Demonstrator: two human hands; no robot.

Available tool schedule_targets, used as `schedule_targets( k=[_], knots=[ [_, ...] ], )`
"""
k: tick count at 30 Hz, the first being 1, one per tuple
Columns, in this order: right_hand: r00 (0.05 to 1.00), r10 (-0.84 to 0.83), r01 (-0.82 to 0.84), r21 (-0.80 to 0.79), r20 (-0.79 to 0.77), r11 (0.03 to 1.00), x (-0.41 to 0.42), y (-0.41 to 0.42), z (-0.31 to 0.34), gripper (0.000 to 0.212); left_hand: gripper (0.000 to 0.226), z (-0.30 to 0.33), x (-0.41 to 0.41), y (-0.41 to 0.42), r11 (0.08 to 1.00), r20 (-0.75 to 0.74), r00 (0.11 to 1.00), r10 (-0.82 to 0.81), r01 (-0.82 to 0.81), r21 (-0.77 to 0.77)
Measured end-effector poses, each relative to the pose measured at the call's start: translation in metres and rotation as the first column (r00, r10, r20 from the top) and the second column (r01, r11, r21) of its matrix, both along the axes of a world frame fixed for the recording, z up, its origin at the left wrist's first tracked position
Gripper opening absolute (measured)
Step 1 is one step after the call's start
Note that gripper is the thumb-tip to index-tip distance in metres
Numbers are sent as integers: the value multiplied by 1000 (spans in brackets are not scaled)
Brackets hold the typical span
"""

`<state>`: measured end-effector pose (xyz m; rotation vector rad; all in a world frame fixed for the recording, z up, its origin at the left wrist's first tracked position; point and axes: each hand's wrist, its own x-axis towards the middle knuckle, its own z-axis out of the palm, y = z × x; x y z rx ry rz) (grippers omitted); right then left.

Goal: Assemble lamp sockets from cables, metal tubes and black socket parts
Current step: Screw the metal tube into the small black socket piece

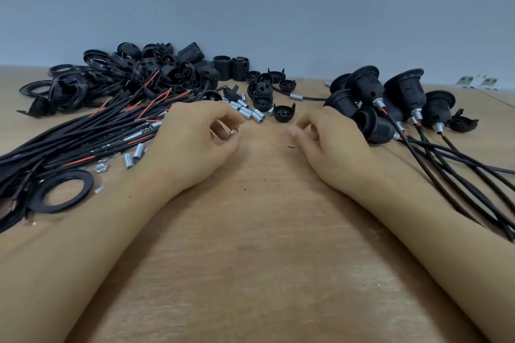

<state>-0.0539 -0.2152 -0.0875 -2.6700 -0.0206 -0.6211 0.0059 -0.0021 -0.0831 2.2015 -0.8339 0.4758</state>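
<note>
My left hand (192, 139) rests on the wooden table (250, 231) with its fingers curled round a small silver metal piece (235, 131), pinched at the fingertips. My right hand (328, 145) lies opposite, fingers loosely curled and holding nothing. A bundle of black cables with red wire ends (83, 139) lies to the left. Short metal tubes (248, 111) are scattered just beyond my left hand. Loose black socket parts (145, 72) are heaped at the back left. Several assembled sockets with cables (390, 103) lie to the right of my right hand.
A black ring (60, 189) and a silver nut (101, 167) lie near my left forearm. Black caps (284, 113) sit between the tubes and the assembled sockets. A grey wall rises behind the table. White labels (476, 82) lie at the far right.
</note>
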Motion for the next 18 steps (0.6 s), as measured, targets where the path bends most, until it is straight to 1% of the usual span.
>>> schedule_targets(
  k=[1, 2, 3, 4, 5, 6, 7, 8, 9, 10, 11, 12, 14, 16, 18],
  knots=[
    [997, 6, -18, 164, 75, 986, 0, 2, 6, 27, 18, 0, -1, 0, 1000, -1, 1000, -6, 6, -8],
    [985, -15, -40, 310, 173, 950, -1, 1, 14, 28, 18, 0, -1, 0, 1000, -3, 1000, -10, 10, -25],
    [965, -50, -51, 375, 256, 926, -4, -3, 24, 31, 18, 1, -2, 1, 998, -9, 1000, -15, 14, -53],
    [955, -79, -27, 349, 287, 937, -7, -8, 32, 32, 19, 1, -2, 1, 996, -20, 1000, -18, 16, -86],
    [961, -95, 29, 245, 261, 969, -10, -15, 37, 34, 20, 2, -3, 1, 993, -31, 999, -21, 17, -115],
    [979, -120, 110, 70, 167, 991, -14, -22, 40, 37, 22, 3, -4, 1, 991, -37, 999, -23, 18, -134],
    [986, -161, 164, -110, 39, 980, -18, -26, 41, 39, 23, 3, -5, 0, 989, -40, 999, -26, 20, -144],
    [976, -199, 176, -217, -90, 960, -22, -26, 39, 41, 23, 4, -6, 0, 989, -39, 999, -29, 23, -149],
    [956, -202, 151, -234, -213, 961, -23, -23, 36, 42, 23, 4, -6, -1, 988, -40, 999, -34, 27, -153],
    [931, -173, 112, -200, -320, 973, -24, -17, 32, 44, 24, 4, -7, -2, 987, -48, 998, -40, 32, -155],
    [914, -130, 69, -168, -384, 983, -24, -10, 27, 44, 23, 3, -8, -3, 987, -58, 997, -47, 38, -156],
    [911, -94, 33, -157, -403, 987, -23, -5, 23, 43, 23, 3, -9, -4, 986, -66, 996, -56, 45, -159],
    [926, -65, 9, -150, -372, 989, -19, -1, 19, 46, 22, 2, -9, -5, 985, -84, 994, -74, 60, -163],
    [944, -71, 25, -145, -323, 989, -17, -3, 17, 53, 21, 1, -9, -5, 984, -96, 992, -86, 69, -163],
    [966, -24, -11, -133, -259, 991, -17, -3, 16, 51, 20, 1, -9, -6, 984, -94, 991, -91, 75, -162]
  ],
)
